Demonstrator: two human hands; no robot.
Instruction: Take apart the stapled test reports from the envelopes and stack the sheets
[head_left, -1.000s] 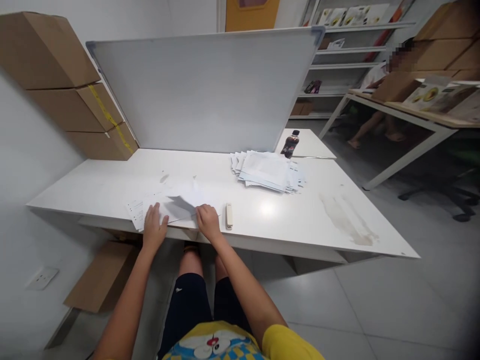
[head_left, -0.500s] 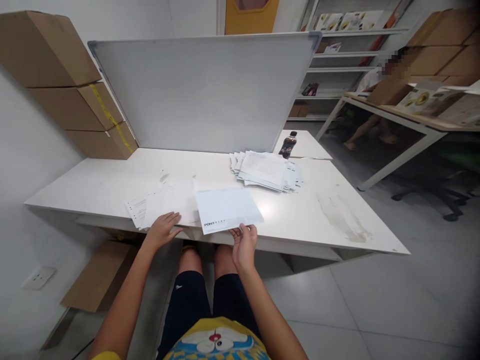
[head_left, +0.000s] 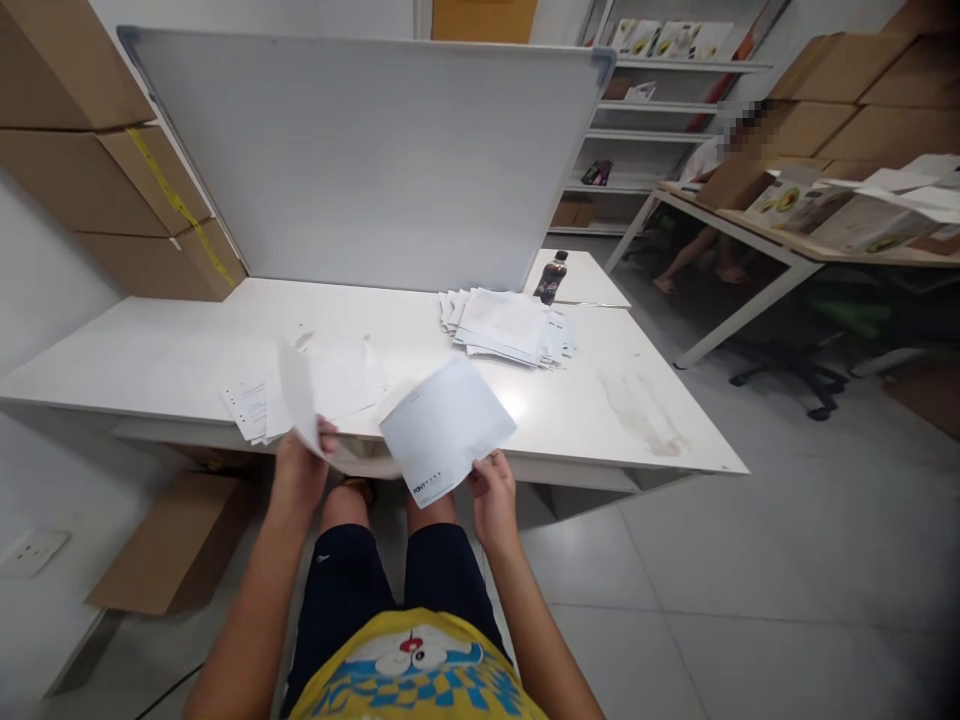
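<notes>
My right hand (head_left: 493,495) pinches the lower right edge of a pale sheet of paper (head_left: 450,425) printed with "PONY" near one corner; the sheet is tilted over the table's front edge. With my left hand (head_left: 301,465) I grip another sheet of paper (head_left: 298,392), raised nearly upright and blurred by motion. Beneath and around it, loose papers (head_left: 247,408) with printed text and punched holes lie at the table's front edge. Farther back on the white table (head_left: 172,350) is a spread pile of papers (head_left: 502,325).
A dark drink bottle (head_left: 551,280) stands behind the paper pile. The whiteboard (head_left: 360,160) rises along the table's back. Stacked cardboard boxes (head_left: 142,260) are at the left, and a cardboard flap (head_left: 172,540) juts out below. A person (head_left: 694,250) sits at another table (head_left: 750,225).
My left hand has closed on a sheet and lifted it off the loose papers. The "PONY" sheet has turned and tilted in my right hand. The view has shifted slightly.
</notes>
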